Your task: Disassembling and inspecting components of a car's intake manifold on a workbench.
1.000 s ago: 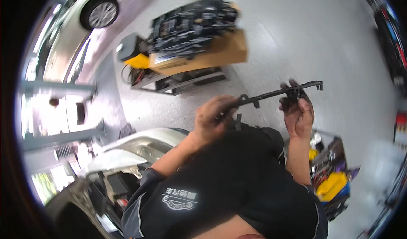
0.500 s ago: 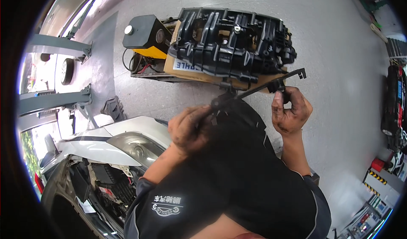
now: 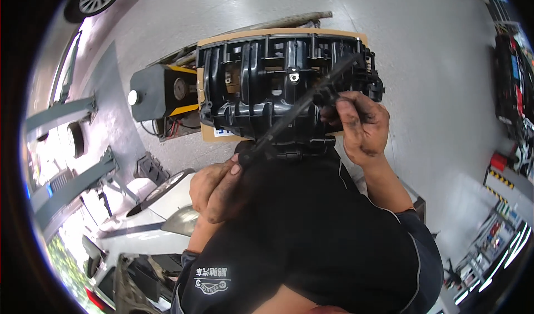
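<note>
A long, thin black bar [image 3: 289, 113] with clip-like fittings runs slantwise between my two soiled hands. Around its near-left end my left hand [image 3: 216, 191] is closed, thumb laid along the top. My right hand [image 3: 367, 127] pinches a dark fitting at the bar's underside, towards the far right end; the fingertips are partly hidden. Just beyond and below the bar lies a black plastic engine intake manifold [image 3: 253, 74] with curved runners. It rests on a flat cardboard box [image 3: 203, 130], and the bar covers part of its right half from view.
Left of the manifold stands a dark grey and yellow unit [image 3: 153, 94] with a round gauge. A white car [image 3: 172, 200] with its bonnet raised is at the lower left. Grey lift arms [image 3: 67, 111] reach in from the left. Shelving [image 3: 489, 236] stands along the right.
The manifold and its box now appear lower and further left as the view has shifted. The bar tilts more steeply and lies in front of the manifold. Both hands keep their grip.
</note>
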### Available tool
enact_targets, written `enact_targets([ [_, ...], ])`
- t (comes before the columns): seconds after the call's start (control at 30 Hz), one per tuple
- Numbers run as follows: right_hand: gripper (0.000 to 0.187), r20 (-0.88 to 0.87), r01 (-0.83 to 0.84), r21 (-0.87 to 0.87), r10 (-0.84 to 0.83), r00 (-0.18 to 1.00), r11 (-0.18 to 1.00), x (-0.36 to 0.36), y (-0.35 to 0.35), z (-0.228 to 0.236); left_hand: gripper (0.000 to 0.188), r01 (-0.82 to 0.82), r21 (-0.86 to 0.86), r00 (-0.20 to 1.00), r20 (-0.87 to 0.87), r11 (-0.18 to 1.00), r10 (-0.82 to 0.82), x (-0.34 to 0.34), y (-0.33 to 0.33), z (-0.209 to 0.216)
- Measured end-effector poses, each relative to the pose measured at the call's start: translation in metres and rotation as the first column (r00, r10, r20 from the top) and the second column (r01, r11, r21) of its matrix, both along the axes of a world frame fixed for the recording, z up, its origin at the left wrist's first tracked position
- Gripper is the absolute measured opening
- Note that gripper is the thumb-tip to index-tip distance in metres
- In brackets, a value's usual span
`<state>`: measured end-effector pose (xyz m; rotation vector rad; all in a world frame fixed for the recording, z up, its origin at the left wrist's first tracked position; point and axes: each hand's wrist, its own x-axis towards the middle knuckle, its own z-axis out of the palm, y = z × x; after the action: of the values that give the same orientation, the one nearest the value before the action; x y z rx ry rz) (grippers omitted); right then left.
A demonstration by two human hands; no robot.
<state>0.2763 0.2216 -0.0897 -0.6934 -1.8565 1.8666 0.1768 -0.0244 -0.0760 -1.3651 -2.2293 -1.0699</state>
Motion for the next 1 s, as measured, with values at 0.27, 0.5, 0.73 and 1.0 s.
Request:
enact_targets([
  [0.27,0.015,-0.187,0.228,0.110,-0.205,0.961,0.967,-0.012,-0.038,0.011,0.035,0.270,0.089,0.963,-0.043,0.959,-0.267,-0.051,-0.020,-0.023],
  [0.5,0.016,-0.303,0.389,0.132,-0.336,0.892,0.912,-0.012,-0.067,0.014,0.033,0.302,0.186,0.952,-0.015,0.935,-0.304,-0.064,-0.027,-0.032],
  [0.73,0.025,-0.332,0.439,0.355,-0.328,0.885,0.825,-0.004,-0.073,0.008,0.022,0.277,0.237,0.930,0.180,0.931,-0.322,-0.067,-0.035,-0.043],
  [1.0,0.064,0.025,0.169,0.864,-0.375,0.927,0.474,0.020,-0.036,0.026,0.028,0.117,0.188,0.584,0.781,0.975,-0.220,-0.069,-0.030,-0.036],
])
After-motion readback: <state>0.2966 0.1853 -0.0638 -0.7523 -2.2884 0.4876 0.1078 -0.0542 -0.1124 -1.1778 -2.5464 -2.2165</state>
